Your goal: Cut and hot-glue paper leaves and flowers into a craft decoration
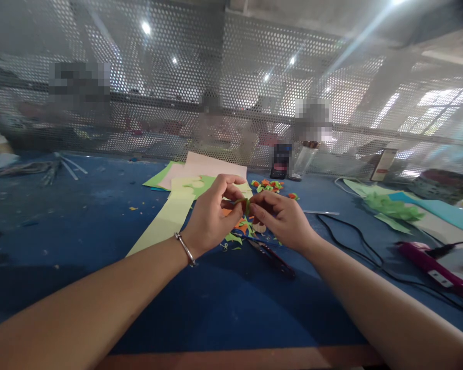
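Note:
Between my two hands a small green paper piece (247,206) is pinched, raised over the table. My left hand (217,213) grips its left side with thumb and fingertips; a silver bracelet (185,250) circles that wrist. From the other side my right hand (281,218) holds the same piece between thumb and forefinger. Below the hands lie orange and green paper scraps (235,237) and a pair of dark-handled scissors (273,258). Behind the hands, coloured paper sheets (212,165) overlap, and a pale yellow strip (158,226) runs toward the front left. The fingers partly hide the green piece.
Small orange-and-green paper pieces (268,186) form a pile beyond my right hand. A phone (281,162) and a clear bottle (306,160) stand against the perforated metal screen (254,77). At right are a magenta power strip (435,264), a black cable (355,249) and more paper (447,213).

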`<control>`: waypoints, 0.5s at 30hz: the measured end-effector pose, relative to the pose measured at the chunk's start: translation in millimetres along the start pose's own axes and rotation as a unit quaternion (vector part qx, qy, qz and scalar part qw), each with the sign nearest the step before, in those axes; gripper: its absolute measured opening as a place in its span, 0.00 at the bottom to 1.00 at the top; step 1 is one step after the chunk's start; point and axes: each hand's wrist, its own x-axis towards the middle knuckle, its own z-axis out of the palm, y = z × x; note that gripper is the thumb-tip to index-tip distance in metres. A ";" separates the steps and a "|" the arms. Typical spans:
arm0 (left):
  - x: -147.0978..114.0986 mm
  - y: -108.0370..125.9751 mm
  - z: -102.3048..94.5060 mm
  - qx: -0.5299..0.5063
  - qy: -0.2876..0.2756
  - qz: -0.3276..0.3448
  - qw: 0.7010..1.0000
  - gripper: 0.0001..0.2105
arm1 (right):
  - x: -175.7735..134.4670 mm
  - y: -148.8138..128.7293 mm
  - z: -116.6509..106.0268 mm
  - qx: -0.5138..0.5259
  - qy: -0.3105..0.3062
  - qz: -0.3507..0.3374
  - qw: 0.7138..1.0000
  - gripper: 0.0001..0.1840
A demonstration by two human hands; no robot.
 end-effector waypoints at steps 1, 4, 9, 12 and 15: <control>-0.4 0.1 -0.1 0.009 0.001 0.010 1.000 0.21 | 0.2 0.3 0.4 -0.003 0.004 -0.004 1.000 0.09; -1.8 1.9 -0.8 0.044 -0.006 0.044 0.998 0.22 | 0.7 1.5 1.7 -0.011 0.010 -0.012 1.000 0.07; -3.2 8.4 -3.2 0.053 -0.035 0.059 0.996 0.22 | 0.6 3.7 2.3 -0.021 0.011 -0.022 0.999 0.05; -3.0 9.9 -4.3 -0.007 -0.041 0.015 0.999 0.22 | 0.5 4.4 1.6 -0.035 0.023 -0.035 0.998 0.05; -1.9 6.4 -4.7 -0.068 -0.042 -0.041 0.996 0.21 | 0.4 4.5 0.7 -0.049 0.028 -0.039 0.998 0.05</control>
